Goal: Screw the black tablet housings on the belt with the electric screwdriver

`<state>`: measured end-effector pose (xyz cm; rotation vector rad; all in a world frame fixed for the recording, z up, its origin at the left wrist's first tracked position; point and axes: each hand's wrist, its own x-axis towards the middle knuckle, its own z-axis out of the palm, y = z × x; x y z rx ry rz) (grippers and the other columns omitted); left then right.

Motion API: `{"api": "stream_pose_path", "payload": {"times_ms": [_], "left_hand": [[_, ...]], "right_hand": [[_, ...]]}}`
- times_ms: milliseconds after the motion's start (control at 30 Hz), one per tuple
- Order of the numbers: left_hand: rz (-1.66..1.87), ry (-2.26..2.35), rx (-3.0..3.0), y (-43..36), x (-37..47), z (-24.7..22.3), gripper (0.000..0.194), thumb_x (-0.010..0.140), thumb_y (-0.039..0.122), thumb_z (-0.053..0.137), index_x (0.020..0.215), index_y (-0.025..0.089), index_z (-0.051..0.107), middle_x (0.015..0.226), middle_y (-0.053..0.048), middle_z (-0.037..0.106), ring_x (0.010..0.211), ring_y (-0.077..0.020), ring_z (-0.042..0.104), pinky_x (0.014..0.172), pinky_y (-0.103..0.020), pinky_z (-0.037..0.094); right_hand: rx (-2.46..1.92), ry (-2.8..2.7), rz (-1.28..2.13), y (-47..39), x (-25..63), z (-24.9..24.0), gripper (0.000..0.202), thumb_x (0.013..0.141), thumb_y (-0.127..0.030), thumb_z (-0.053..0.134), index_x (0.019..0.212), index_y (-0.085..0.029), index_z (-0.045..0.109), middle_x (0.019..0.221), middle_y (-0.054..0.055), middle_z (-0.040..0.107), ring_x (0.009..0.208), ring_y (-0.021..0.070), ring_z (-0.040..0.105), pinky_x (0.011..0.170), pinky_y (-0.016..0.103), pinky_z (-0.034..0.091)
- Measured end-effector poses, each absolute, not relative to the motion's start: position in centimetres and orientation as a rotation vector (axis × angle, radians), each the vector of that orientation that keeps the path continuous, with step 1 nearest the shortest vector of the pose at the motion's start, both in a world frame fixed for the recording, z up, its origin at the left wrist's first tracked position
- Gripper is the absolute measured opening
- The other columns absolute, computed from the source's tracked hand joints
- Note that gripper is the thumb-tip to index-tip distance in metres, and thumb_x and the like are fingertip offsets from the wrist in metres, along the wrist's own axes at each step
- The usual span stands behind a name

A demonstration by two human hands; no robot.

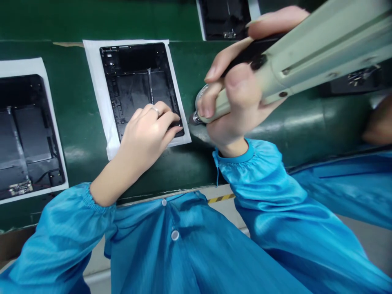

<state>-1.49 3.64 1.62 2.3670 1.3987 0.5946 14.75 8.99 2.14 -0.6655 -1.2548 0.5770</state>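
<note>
A black tablet housing (pixel 134 87) lies open on a white sheet (pixel 99 98), with a thin ribbon cable (pixel 151 86) running down its middle. My left hand (pixel 150 128), a ring on one finger, rests over the housing's lower right part. Its fingers are curled together near the corner, and whatever they may pinch is hidden. To the right, my right hand (pixel 235 90) wraps round a pale green electric screwdriver (pixel 306 57). The screwdriver's metal tip (pixel 196 118) points left, just beside the sheet and apart from the housing.
Another open housing (pixel 30 134) lies on a sheet at the left, and one more (pixel 228 18) at the top. The green bench (pixel 82 153) runs across. At the right edge are a blurred dark part (pixel 358 79) and another person's blue clothing (pixel 352 179).
</note>
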Motion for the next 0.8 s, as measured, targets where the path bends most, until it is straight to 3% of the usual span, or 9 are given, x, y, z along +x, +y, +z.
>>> {"api": "stream_pose_path", "payload": {"times_ms": [167,300,400,533,633,800], "left_hand": [[0.591,1.351,2.494,1.8,-2.9,1.6,0.023,0.113,0.026,0.058,0.12,0.023,0.08,0.126,-0.011,0.08,0.11,-0.0317,0.073,0.092,-0.048,0.053],[0.587,1.269,2.529,1.2,-2.8,0.9,0.027,0.112,0.023,0.058,0.127,0.024,0.08,0.136,-0.011,0.079,0.117,-0.0337,0.073,0.097,-0.051,0.052],[0.562,1.223,2.554,1.2,-2.3,0.4,0.032,0.112,0.021,0.059,0.138,0.022,0.078,0.146,-0.011,0.077,0.124,-0.0355,0.072,0.102,-0.053,0.051],[0.538,1.227,2.562,1.0,-1.9,0.1,0.037,0.113,0.022,0.058,0.146,0.022,0.075,0.15,-0.011,0.075,0.127,-0.036,0.07,0.103,-0.054,0.051],[0.533,1.246,2.514,0.8,-1.7,0.4,0.038,0.111,0.022,0.059,0.145,0.024,0.076,0.151,-0.012,0.074,0.129,-0.0372,0.069,0.105,-0.057,0.051],[0.52,1.27,2.497,0.6,-1.3,0.7,0.035,0.112,0.022,0.058,0.14,0.025,0.078,0.148,-0.012,0.075,0.132,-0.0378,0.067,0.106,-0.059,0.05]], "right_hand": [[-0.679,-1.359,0.606,9.5,14.2,1.2,0.059,0.094,-0.089,0.062,0.122,-0.037,0.054,0.085,-0.004,0.056,0.041,0.0054,0.025,0.032,0.028,0.025],[-0.646,-1.4,0.623,9.4,14.2,1.0,0.048,0.099,-0.08,0.066,0.126,-0.041,0.057,0.089,-0.006,0.057,0.041,0.0054,0.029,0.033,0.027,0.029],[-0.686,-1.41,0.667,9.2,14.5,1.1,0.058,0.096,-0.09,0.062,0.125,-0.04,0.054,0.089,-0.004,0.056,0.044,0.0084,0.04,0.035,0.029,0.042],[-0.868,-1.553,0.862,8.7,15.5,1.8,0.075,0.087,-0.087,0.079,0.139,-0.041,0.05,0.104,0.001,0.062,0.08,0.022,0.076,0.06,0.038,0.071],[-0.916,-1.6,0.942,8.1,16.0,2.4,0.076,0.086,-0.077,0.088,0.141,-0.04,0.051,0.112,0.003,0.064,0.098,0.0272,0.081,0.068,0.039,0.076],[-0.921,-1.625,0.97,8.1,16.0,2.4,0.07,0.088,-0.073,0.088,0.135,-0.036,0.051,0.119,0.005,0.063,0.107,0.0294,0.08,0.071,0.04,0.077]]}}
